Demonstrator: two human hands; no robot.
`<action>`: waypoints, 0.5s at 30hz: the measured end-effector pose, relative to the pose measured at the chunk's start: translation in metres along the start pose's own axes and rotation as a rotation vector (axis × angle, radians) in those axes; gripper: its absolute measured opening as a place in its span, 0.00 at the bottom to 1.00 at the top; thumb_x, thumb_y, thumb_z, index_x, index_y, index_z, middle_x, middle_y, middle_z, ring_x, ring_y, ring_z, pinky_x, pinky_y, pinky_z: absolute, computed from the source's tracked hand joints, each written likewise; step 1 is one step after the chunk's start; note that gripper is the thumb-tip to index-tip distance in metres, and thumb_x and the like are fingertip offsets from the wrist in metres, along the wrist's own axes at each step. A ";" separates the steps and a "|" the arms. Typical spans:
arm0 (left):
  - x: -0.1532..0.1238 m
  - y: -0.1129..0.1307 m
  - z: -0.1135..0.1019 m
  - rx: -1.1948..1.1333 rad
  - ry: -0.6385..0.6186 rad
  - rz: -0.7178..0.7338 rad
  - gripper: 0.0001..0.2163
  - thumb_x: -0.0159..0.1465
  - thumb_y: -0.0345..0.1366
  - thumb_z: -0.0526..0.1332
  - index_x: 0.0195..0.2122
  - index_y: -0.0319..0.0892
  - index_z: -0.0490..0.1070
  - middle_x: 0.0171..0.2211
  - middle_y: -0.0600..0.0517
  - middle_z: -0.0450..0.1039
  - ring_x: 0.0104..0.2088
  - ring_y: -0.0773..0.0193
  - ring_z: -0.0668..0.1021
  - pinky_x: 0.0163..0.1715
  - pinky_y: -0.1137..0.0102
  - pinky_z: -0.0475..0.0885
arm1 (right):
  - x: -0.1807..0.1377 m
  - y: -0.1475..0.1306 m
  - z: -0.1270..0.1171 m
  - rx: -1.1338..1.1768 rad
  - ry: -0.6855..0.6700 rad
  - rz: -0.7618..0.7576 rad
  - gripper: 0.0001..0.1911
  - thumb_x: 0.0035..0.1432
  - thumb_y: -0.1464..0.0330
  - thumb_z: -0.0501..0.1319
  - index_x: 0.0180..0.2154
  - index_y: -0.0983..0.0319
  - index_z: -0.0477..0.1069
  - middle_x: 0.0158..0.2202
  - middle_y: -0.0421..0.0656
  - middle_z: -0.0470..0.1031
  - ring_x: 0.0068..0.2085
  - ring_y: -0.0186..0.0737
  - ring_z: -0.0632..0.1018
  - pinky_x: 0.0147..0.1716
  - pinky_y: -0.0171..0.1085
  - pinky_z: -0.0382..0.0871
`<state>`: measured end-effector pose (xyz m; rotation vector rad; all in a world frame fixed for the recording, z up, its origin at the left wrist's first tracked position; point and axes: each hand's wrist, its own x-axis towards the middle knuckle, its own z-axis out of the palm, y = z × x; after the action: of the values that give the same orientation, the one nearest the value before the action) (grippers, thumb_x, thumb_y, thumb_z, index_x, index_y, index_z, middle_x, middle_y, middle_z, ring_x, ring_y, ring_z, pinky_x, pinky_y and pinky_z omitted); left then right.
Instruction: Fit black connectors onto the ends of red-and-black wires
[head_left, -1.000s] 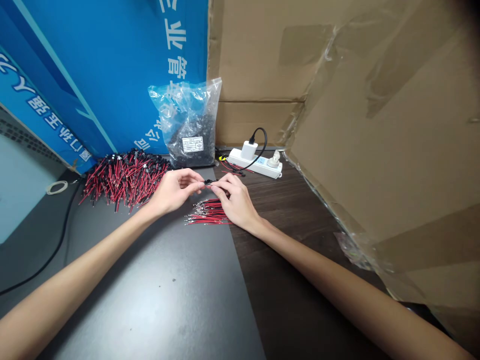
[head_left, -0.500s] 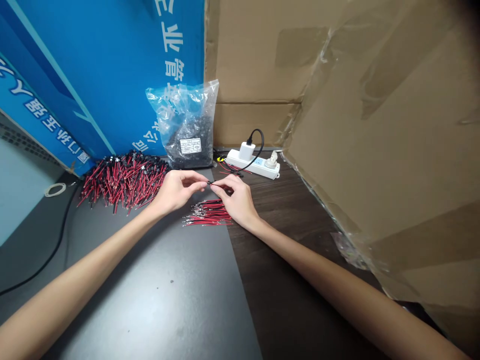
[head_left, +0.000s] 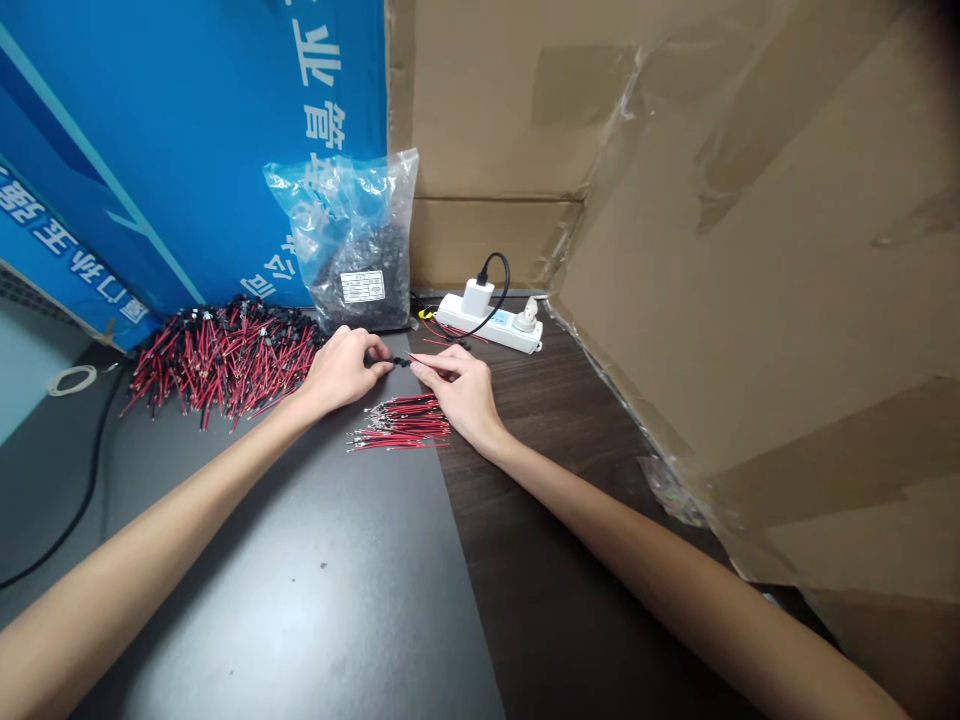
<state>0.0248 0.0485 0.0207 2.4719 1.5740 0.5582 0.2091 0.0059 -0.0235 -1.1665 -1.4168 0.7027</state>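
Note:
My left hand [head_left: 341, 372] has its thumb and index finger close together in a pinch. Small black connector pieces [head_left: 401, 361] lie right beside its fingertips; whatever the pinch itself holds is too small to make out. Facing it, my right hand [head_left: 466, 398] is closed on a thin red wire [head_left: 418, 357], whose tip points left toward the black pieces. Just below the hands, a flat bundle of red and black wires [head_left: 397, 424] with bare metal ends rests on the table, partly beside the right palm.
A heap of red-black wires with black connectors [head_left: 225, 360] sits left. Behind stand a clear bag of black parts [head_left: 360, 270] and a white power strip [head_left: 491, 325] with plugs. Cardboard [head_left: 675, 250] walls the right; a blue printed panel [head_left: 187, 130] backs the left.
The view has shifted slightly, so everything appears further left. My fingertips, which met at a black piece, are now a little apart, and the red wire tip shows in my right hand.

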 end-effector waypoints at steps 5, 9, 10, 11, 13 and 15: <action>-0.006 0.006 -0.004 0.016 -0.040 0.071 0.05 0.61 0.30 0.63 0.36 0.42 0.78 0.39 0.47 0.80 0.44 0.51 0.76 0.45 0.60 0.71 | 0.000 -0.002 0.002 0.076 0.012 0.055 0.13 0.52 0.66 0.70 0.42 0.62 0.82 0.27 0.39 0.74 0.29 0.36 0.71 0.35 0.39 0.68; -0.012 0.012 -0.002 0.009 -0.039 0.104 0.07 0.59 0.30 0.62 0.38 0.37 0.77 0.40 0.44 0.78 0.45 0.51 0.76 0.48 0.60 0.72 | 0.000 -0.002 0.004 0.149 0.020 0.114 0.13 0.48 0.65 0.71 0.37 0.62 0.77 0.25 0.38 0.75 0.28 0.35 0.72 0.33 0.38 0.67; -0.013 0.013 -0.001 0.003 -0.039 0.103 0.08 0.59 0.31 0.63 0.39 0.37 0.77 0.40 0.44 0.78 0.45 0.51 0.76 0.48 0.60 0.72 | 0.001 -0.001 0.004 0.155 0.016 0.120 0.12 0.48 0.64 0.71 0.35 0.62 0.76 0.25 0.38 0.75 0.28 0.35 0.72 0.33 0.38 0.67; -0.013 0.014 0.000 -0.006 -0.042 0.103 0.08 0.60 0.32 0.62 0.40 0.37 0.76 0.41 0.43 0.78 0.45 0.51 0.76 0.48 0.59 0.72 | 0.001 -0.001 0.005 0.159 0.011 0.123 0.12 0.47 0.64 0.71 0.34 0.62 0.76 0.25 0.38 0.75 0.28 0.35 0.72 0.32 0.37 0.67; -0.013 0.015 0.002 -0.026 -0.050 0.103 0.08 0.61 0.32 0.61 0.40 0.37 0.77 0.40 0.44 0.77 0.45 0.52 0.76 0.49 0.59 0.72 | 0.002 0.000 0.005 0.159 0.005 0.121 0.12 0.47 0.63 0.71 0.33 0.62 0.76 0.26 0.39 0.76 0.27 0.35 0.72 0.32 0.37 0.68; -0.013 0.015 0.004 -0.041 -0.046 0.099 0.07 0.62 0.32 0.60 0.38 0.38 0.77 0.38 0.45 0.77 0.44 0.52 0.77 0.48 0.59 0.72 | 0.003 0.001 0.005 0.159 0.003 0.117 0.12 0.47 0.62 0.71 0.32 0.62 0.77 0.26 0.40 0.77 0.28 0.35 0.73 0.32 0.37 0.68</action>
<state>0.0339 0.0302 0.0191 2.5245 1.4157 0.5382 0.2044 0.0094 -0.0242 -1.1310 -1.2733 0.8789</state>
